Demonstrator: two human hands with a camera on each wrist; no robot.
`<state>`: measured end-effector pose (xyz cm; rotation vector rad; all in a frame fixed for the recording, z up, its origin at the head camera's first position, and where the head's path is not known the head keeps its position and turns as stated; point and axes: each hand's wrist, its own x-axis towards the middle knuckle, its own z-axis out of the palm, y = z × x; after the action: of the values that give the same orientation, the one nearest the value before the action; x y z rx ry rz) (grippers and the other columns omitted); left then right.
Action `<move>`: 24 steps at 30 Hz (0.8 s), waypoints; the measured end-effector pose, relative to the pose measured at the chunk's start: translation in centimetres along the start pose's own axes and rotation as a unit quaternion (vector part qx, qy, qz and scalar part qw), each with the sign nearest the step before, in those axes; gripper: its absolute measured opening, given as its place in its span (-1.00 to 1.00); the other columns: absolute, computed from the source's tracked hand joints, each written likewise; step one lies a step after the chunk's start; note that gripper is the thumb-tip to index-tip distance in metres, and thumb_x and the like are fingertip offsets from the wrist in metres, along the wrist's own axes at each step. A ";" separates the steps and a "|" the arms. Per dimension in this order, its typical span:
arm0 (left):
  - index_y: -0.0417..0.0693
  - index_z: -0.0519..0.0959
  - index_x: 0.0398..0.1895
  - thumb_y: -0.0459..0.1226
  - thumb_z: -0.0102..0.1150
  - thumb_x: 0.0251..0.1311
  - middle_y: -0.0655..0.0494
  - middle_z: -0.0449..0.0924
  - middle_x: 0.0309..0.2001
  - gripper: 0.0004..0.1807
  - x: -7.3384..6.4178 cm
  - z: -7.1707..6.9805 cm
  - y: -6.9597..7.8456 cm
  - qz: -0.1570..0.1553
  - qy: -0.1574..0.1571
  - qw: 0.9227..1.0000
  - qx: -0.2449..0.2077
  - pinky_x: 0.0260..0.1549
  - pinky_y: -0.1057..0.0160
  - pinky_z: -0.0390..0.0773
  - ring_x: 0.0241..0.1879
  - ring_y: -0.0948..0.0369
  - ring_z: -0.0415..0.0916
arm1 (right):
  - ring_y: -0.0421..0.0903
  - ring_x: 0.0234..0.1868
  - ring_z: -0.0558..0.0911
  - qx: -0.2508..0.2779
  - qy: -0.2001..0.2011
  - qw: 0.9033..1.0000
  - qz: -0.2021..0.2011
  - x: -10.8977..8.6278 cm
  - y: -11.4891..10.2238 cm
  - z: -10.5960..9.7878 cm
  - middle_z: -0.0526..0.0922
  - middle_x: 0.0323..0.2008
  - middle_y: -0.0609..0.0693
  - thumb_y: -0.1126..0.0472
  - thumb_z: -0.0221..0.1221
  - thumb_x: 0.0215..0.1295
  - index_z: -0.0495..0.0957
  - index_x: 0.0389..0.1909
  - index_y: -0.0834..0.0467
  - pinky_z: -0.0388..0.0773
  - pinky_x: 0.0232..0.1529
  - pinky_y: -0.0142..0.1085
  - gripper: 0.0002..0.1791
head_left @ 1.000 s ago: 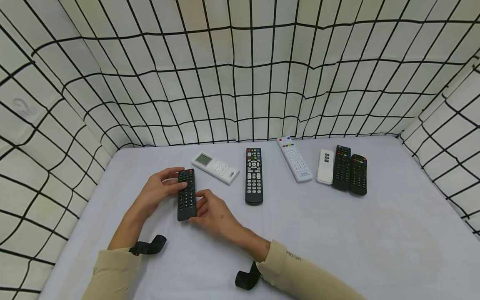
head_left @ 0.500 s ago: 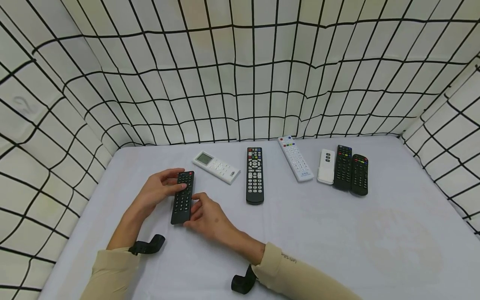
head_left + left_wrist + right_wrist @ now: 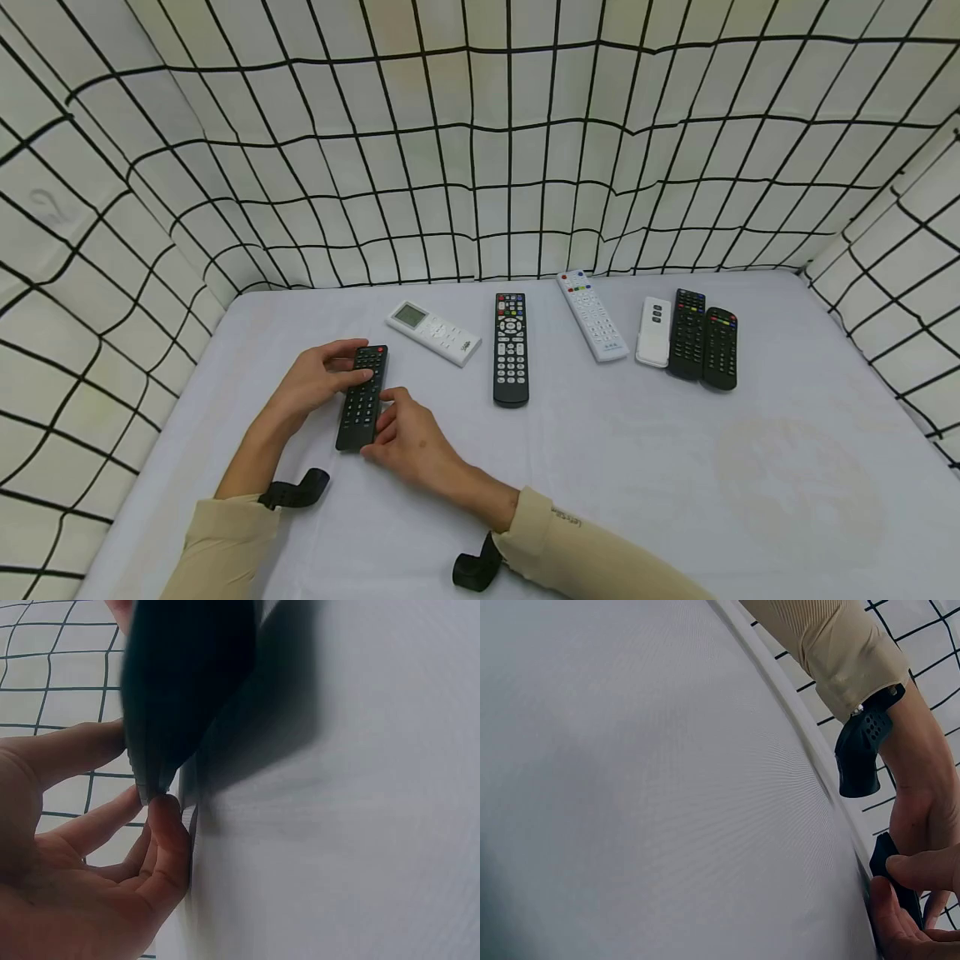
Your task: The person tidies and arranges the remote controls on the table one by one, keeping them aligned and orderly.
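Observation:
A black remote control (image 3: pixel 362 404) with a red button at its top corner lies at a slant between the two hands, left of the middle in the head view. My left hand (image 3: pixel 315 379) pinches its upper part, thumb over the buttons and fingers around the far end. My right hand (image 3: pixel 412 437) holds its lower right side and near corner with thumb and fingertips. In the left wrist view the remote (image 3: pixel 184 675) appears dark and tilted, its shadow on the cloth beside it. The right wrist view shows its end (image 3: pixel 885 851) between the hands.
Behind the hands lies a white remote with a screen (image 3: pixel 433 333). A black remote with pale buttons (image 3: pixel 511 350) and a white remote (image 3: pixel 592 317) are farther right. A small white remote (image 3: pixel 653 333) and two black ones (image 3: pixel 686 333) sit side by side. Black netting (image 3: pixel 480 183) surrounds the white-covered table.
The black remote's lower end has swung left and toward the person, and its slant has grown. My right hand has moved left with it; my left hand stays nearly in place.

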<state>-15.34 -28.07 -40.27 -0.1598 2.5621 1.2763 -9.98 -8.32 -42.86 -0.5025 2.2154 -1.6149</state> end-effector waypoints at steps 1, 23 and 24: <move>-0.06 0.33 0.57 -0.12 0.33 0.37 -0.37 0.41 0.41 -0.25 0.0 0.0 -0.1 0.000 0.001 1.000 0.003 -0.02 0.21 0.41 0.37 -0.15 0.37 | -0.45 -0.39 0.58 0.000 0.000 1.000 0.000 0.0 0.0 0.1 0.65 -0.23 -0.01 0.40 0.46 0.16 0.34 0.35 0.28 0.53 -0.27 -0.56 -0.25; -0.07 0.34 0.56 -0.13 0.35 0.35 -0.39 0.47 0.31 -0.25 0.0 0.2 0.1 -0.005 0.013 0.999 0.047 -0.19 0.30 0.48 0.20 -0.12 0.46 | -0.40 -0.45 0.54 -0.062 0.015 0.998 0.019 0.3 -0.5 0.8 0.69 -0.24 0.01 0.34 0.49 0.15 0.35 0.34 0.27 0.50 -0.34 -0.53 -0.24; -0.07 0.34 0.56 -0.14 0.35 0.35 -0.39 0.47 0.32 -0.25 0.0 0.2 0.1 -0.006 0.013 0.999 0.048 -0.19 0.29 0.48 0.20 -0.12 0.46 | -0.40 -0.45 0.54 -0.063 0.014 0.998 0.020 0.4 -0.5 0.8 0.69 -0.24 0.01 0.34 0.49 0.15 0.35 0.34 0.27 0.50 -0.35 -0.53 -0.24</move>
<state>-15.33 -27.82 -40.35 -0.1724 2.6330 1.1526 -9.86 -9.32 -42.65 -0.4697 2.3434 -1.4777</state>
